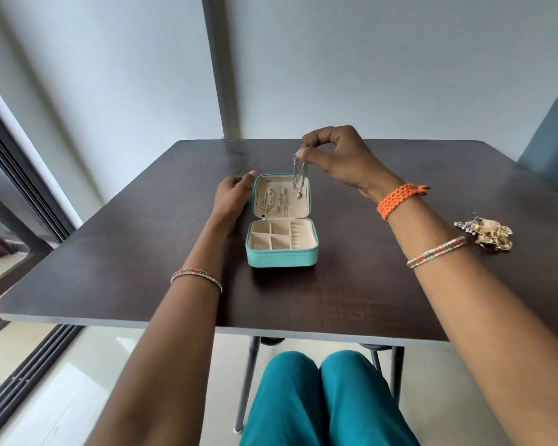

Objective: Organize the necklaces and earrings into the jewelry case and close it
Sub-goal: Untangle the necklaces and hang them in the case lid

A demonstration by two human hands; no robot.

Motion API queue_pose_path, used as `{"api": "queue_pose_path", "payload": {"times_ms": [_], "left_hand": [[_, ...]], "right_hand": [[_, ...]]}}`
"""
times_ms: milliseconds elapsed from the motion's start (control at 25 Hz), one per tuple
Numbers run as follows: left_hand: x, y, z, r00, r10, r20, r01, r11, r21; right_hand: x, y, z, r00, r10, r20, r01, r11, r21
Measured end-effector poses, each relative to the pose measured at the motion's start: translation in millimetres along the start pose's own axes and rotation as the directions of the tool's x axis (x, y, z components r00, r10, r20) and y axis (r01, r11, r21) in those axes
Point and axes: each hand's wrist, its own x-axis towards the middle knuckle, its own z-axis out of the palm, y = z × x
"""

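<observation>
A turquoise jewelry case (281, 252) sits open near the middle of the frame on a dark wooden table (142, 252), its lid (282, 196) raised and leaning away from the person. The lid's cream lining already carries two necklaces: one with a dark pendant (266, 202) on the left side and a plain chain (282, 204) at the centre. The base of the case, lower in the frame, is split into small cream compartments on its left and a ridged section on its right; no jewelry is visible in them.

The right hand (339, 156), just above and right of the case, pinches a silver necklace (299, 177) between thumb and forefinger, the remaining fingers curled in. The chain hangs doubled from the pinch, and its small pendant dangles in front of the right part of the lid lining; whether it touches the lining cannot be told. An orange braided band (398, 201) wraps this wrist, and a beaded bangle (437, 252) sits further down the forearm.

The left hand (232, 194) is at the left edge of the lid, fingers loosely bent with the fingertips touching or just beside the lid's outer wall; it grasps nothing that can be made out. A beaded bangle (196, 278) circles that forearm too.

At the right side of the frame, well apart from the case, a pile of gold and silver jewelry (485, 235) lies on the table. Teal-clad knees (319, 400) show at the bottom centre, below the table edge.
</observation>
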Motion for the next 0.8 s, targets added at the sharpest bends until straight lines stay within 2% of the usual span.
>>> {"api": "queue_pose_path", "payload": {"times_ms": [160,360,520,720,800], "left_hand": [[10,-8,1,0.999,0.043,0.017,-0.045,0.99,0.133],[5,-1,4,0.995,0.051,0.089,-0.047,0.998,-0.047],[3,6,9,0.992,0.091,0.085,-0.083,0.992,-0.098],[2,10,10,0.987,0.151,0.055,-0.146,0.985,-0.086],[1,11,11,0.984,0.172,0.041,-0.167,0.981,-0.102]], "right_hand": [[7,15,9,1.0,-0.016,0.018,0.017,1.0,-0.022],[11,33,15,0.999,-0.035,0.006,0.036,0.998,-0.042],[11,35,15,0.999,-0.04,0.033,0.043,0.994,-0.1],[7,24,7,0.997,-0.033,0.065,0.029,0.998,0.061],[6,29,11,0.998,-0.042,0.055,0.046,0.995,-0.088]]}}
